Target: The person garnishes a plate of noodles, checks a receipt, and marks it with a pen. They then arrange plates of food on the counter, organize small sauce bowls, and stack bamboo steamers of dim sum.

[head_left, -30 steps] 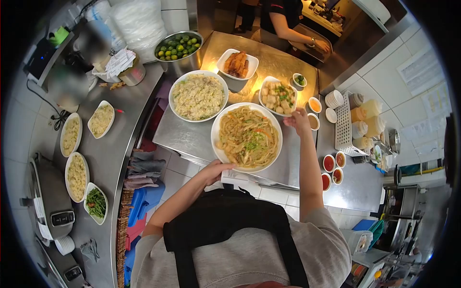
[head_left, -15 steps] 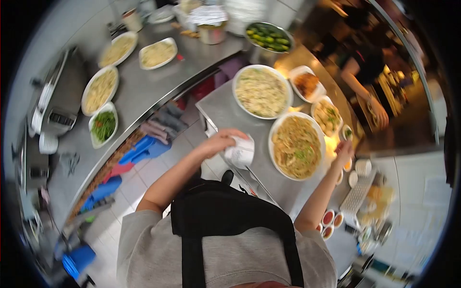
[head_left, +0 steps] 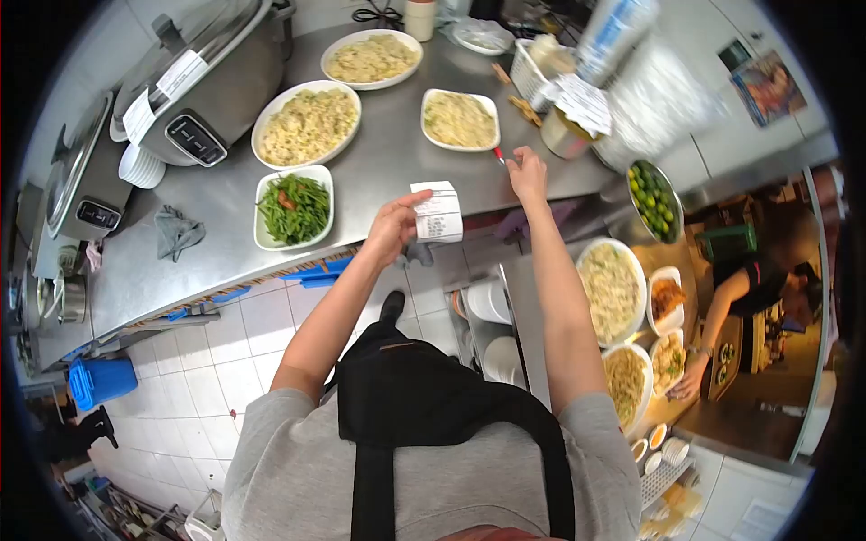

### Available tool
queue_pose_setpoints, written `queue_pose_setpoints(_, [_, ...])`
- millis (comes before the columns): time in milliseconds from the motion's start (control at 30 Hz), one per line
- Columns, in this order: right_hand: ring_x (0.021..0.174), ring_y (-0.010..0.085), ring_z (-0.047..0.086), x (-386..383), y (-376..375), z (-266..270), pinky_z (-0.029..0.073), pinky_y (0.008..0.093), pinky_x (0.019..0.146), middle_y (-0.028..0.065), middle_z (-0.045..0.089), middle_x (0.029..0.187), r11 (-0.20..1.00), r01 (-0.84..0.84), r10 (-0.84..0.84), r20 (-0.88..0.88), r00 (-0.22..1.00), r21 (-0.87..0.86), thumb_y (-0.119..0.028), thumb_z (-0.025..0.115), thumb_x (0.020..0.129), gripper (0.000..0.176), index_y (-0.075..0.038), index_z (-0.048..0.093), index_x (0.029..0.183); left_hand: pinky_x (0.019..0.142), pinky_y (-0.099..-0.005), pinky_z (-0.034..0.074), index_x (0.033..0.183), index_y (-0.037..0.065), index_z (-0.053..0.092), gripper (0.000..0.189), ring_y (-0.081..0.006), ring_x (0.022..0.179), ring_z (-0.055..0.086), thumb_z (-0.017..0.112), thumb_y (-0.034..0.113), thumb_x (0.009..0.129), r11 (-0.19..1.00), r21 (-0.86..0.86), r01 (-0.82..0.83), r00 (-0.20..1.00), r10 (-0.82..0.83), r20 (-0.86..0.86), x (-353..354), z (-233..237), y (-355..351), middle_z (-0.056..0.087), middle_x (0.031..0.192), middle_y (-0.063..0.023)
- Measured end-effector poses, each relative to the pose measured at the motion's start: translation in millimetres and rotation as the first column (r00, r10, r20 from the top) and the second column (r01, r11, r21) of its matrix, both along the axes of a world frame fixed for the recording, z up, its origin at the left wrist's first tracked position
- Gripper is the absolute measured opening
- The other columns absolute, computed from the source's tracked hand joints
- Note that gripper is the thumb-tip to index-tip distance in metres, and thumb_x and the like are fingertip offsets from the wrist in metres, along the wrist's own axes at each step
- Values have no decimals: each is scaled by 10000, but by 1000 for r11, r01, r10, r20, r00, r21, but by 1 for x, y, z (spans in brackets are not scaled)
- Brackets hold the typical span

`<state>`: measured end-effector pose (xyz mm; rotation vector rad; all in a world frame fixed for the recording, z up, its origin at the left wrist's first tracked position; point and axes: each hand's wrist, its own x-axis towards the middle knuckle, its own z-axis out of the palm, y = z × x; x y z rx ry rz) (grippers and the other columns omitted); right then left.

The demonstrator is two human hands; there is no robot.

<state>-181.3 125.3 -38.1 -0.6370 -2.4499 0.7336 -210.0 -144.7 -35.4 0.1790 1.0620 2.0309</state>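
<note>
White with dark print, the receipt is pinched in the left hand at the near edge of the desk, apart from the right hand, its fingers bunched at 1 red pen, contact unclear.

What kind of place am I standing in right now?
Most likely a restaurant kitchen: there are large rice cookers on the steel counter, several filled dishes such as the bowl of greens, and a printed slip in your left hand.

Restaurant kitchen | steel counter — plated dishes | two large cookers (lidded) | tiled floor
</note>
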Motion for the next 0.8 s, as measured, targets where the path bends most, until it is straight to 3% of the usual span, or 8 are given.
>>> queue_pose_setpoints(167, [840, 377, 577, -59, 13, -21, 465, 441, 722, 186, 598, 920, 970, 123, -157, 154, 975, 210, -113, 626, 730, 258, -41, 542, 963, 844, -259, 446, 1225, -18, 457, 501, -185, 972, 563, 365, -67, 735, 996, -79, 31, 999, -32, -21, -44, -30, 2, 549, 1121, -139])
queue_pose_setpoints(233, [730, 390, 583, -51, 28, -24, 474, 452, 663, 196, 607, 778, 968, 109, -167, 258, 952, 224, -81, 589, 722, 162, -23, 574, 873, 842, -239, 425, 1243, -17, 440, 540, -161, 987, 544, 381, -97, 712, 991, -121, 56, 997, -63, -52, -50, -27, 2, 516, 1160, -107])
queue_pose_setpoints(267, [667, 381, 590, -40, 43, -30, 480, 447, 644, 203, 603, 726, 972, 61, -120, 260, 958, 225, -80, 588, 713, 144, -8, 580, 837, 855, -239, 416, 1248, -33, 424, 551, -159, 1016, 527, 384, -112, 704, 989, -142, 43, 965, -78, -252, -53, -32, 4, 487, 1185, -103])
queue_pose_setpoints(333, [561, 272, 601, -16, 57, -29, 492, 391, 560, 155, 593, 634, 981, 109, -64, 260, 963, -162, -84, 572, 739, 100, 14, 583, 756, 885, -244, 399, 1268, -50, 383, 598, -162, 1093, 477, 403, -146, 678, 988, -144, 65, 908, -118, -402, -56, -31, 4, 413, 1243, -91])
queue_pose_setpoints(400, [516, 161, 585, 14, 24, 7, 500, 308, 494, 90, 578, 621, 654, 111, -158, 8, 987, -749, -74, 574, 776, 75, 2, 574, 776, 889, -249, 400, 1277, -37, 379, 610, -165, 1101, 473, 404, -145, 678, 983, -159, 88, 867, -154, -474, -61, -34, 4, 411, 1250, -95])
queue_pose_setpoints(567, [556, 182, 596, 16, -89, 13, 537, 291, 507, 87, 563, 705, 238, -497, -121, -534, 837, -834, 3, 538, 812, 95, -53, 461, 814, 932, -312, 381, 1289, 2, 381, 621, -238, 1157, 440, 467, -79, 680, 992, -78, 99, 920, -121, -373, -59, -33, 6, 429, 1247, -141])
queue_pose_setpoints(633, [573, 173, 595, 2, -120, -5, 509, 260, 563, 79, 553, 692, 241, -439, -123, -476, 871, -865, 19, 520, 811, 112, -48, 431, 809, 976, -378, 331, 1280, 17, 395, 618, -325, 1197, 381, 539, 20, 678, 905, -381, -191, 454, -262, -851, -59, -26, 3, 449, 1222, -187])
queue_pose_setpoints(800, [621, 43, 489, -8, -129, -40, 393, 169, 560, 21, 530, 729, 572, -333, 20, -393, 919, -750, 47, 564, 782, 127, -32, 477, 826, 1013, -432, 257, 1231, 71, 466, 615, -329, 1215, 343, 663, 220, 669, 779, -499, -380, 244, -436, -866, -60, -24, -7, 505, 1145, -134])
